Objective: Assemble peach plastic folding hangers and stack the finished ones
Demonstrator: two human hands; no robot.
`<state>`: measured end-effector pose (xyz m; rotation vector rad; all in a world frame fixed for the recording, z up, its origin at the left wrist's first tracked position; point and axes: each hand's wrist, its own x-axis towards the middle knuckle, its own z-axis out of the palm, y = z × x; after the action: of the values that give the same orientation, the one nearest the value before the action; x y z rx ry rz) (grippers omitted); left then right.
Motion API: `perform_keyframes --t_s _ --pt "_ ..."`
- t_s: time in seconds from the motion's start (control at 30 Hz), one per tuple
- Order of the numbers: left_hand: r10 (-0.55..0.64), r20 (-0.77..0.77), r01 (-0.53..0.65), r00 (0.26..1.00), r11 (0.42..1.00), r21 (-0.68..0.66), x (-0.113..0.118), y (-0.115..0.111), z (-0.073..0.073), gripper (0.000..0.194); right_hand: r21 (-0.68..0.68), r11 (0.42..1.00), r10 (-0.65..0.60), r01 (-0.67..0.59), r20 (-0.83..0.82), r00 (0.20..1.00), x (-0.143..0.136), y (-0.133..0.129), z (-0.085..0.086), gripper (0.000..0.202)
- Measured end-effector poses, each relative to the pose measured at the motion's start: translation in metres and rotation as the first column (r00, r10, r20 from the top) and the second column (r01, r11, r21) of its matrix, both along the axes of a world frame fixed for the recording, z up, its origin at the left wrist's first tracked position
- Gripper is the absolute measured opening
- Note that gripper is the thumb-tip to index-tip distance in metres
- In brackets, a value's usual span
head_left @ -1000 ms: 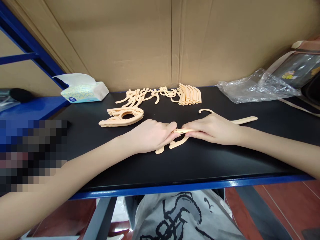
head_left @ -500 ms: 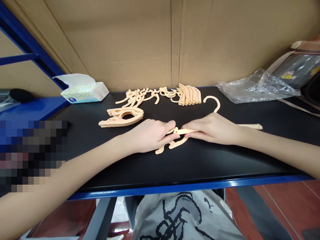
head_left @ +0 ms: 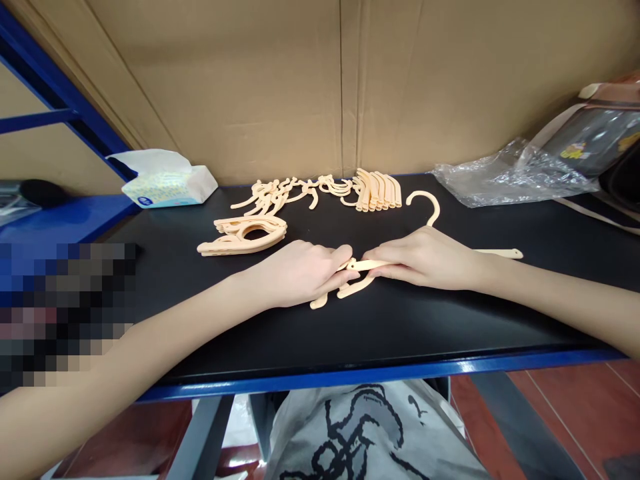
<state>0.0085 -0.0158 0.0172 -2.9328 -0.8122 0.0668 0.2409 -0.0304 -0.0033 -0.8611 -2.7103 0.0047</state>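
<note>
My left hand (head_left: 310,275) and my right hand (head_left: 425,259) meet over the black table, both closed on a peach plastic folding hanger (head_left: 367,265). Thumb and fingers of my left hand pinch one end near a small pivot hole. Curved lower pieces (head_left: 354,288) of the hanger show below the hands. Beyond my right hand rises a hook (head_left: 436,203), and a straight bar (head_left: 505,253) sticks out behind the wrist; my hand hides how they join. Left of my hands, a stack of folded hangers (head_left: 227,247) lies on the table.
Loose hooks (head_left: 273,197) and a row of curved hanger arms (head_left: 377,191) lie along the back by the cardboard wall (head_left: 250,80). A tissue pack (head_left: 170,187) is at back left. A clear plastic bag (head_left: 500,177) lies at back right beside a bag (head_left: 585,143).
Hardly anything differs. My left thumb and fingers have shifted very slightly at the end of the hanger; both hands keep their hold.
</note>
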Motion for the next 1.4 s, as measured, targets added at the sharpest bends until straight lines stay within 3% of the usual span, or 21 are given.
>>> perform_keyframes --t_s 0.53,0.87,1.4 --pt "-0.053 -0.009 0.054 0.999 0.992 0.113 -0.0013 0.0005 -0.0035 0.028 -0.117 0.993 0.013 -0.015 -0.017 1.000 -0.0004 -0.0001 0.0013 0.031" --pt "-0.057 -0.037 0.063 0.998 0.979 0.191 -0.0017 -0.0019 -0.0045 0.029 -0.103 0.995 0.005 -0.005 -0.002 1.000 -0.0003 -0.0005 0.0017 0.035" --pt "-0.056 -0.048 0.064 0.997 0.980 0.189 -0.0008 -0.0024 -0.0031 0.030 -0.095 0.995 -0.013 0.015 0.029 1.000 -0.0020 -0.0019 0.0030 0.037"
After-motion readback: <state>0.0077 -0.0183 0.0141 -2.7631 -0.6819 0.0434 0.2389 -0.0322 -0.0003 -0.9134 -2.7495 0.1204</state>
